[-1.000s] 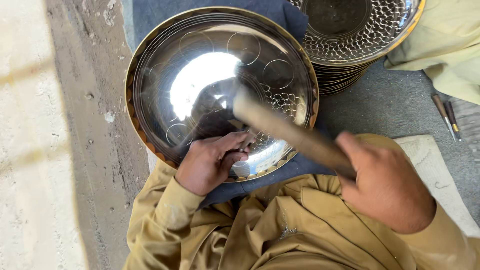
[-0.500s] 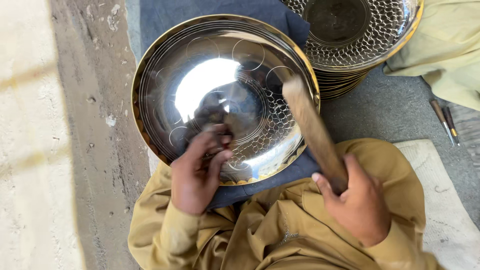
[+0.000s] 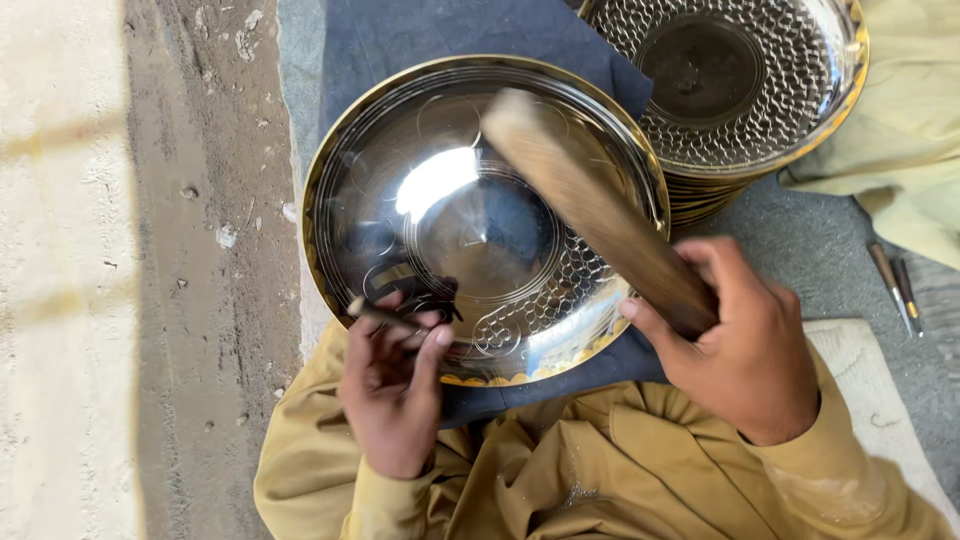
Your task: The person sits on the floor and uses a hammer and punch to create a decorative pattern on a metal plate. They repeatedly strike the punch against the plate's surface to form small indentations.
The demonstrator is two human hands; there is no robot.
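Note:
A large shiny metal plate [image 3: 480, 160] with a gold rim lies on a dark blue cloth [image 3: 400, 35] in front of me. Part of its surface near me carries a punched dot pattern. My left hand [image 3: 393, 390] pinches a thin dark metal punch [image 3: 380, 316] at the plate's near left edge. My right hand [image 3: 745, 350] grips a wooden mallet handle [image 3: 600, 215], blurred, raised over the plate's right half.
A stack of fully patterned plates [image 3: 790, 100] stands at the back right. Two thin tools [image 3: 895, 285] lie on the grey ground at right. A pale cloth [image 3: 910, 130] covers the far right. A rough concrete strip [image 3: 180, 270] runs along the left.
The wooden mallet has swung from the plate's right side to above its middle. My left hand has shifted along the near rim with the punch.

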